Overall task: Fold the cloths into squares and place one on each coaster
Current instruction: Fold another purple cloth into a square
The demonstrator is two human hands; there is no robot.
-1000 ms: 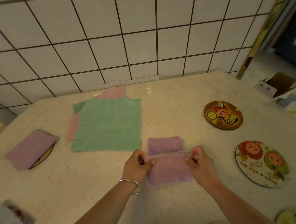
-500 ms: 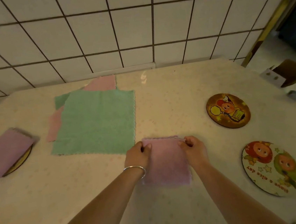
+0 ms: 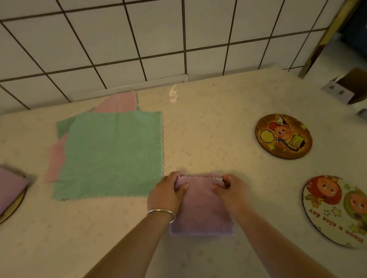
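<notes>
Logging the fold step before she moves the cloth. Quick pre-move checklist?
1. Both hands on cloth: left hand and right hand pinch the far corners of the purple cloth: ok.
2. Cloth folded to a square: roughly square, far edges nearly aligned: ok.
3. Bare coaster available: dark coaster and light coaster both uncovered: ok.
4. Path to them: bare table: ok.
5. Layers flat underneath: cannot tell.
</notes>
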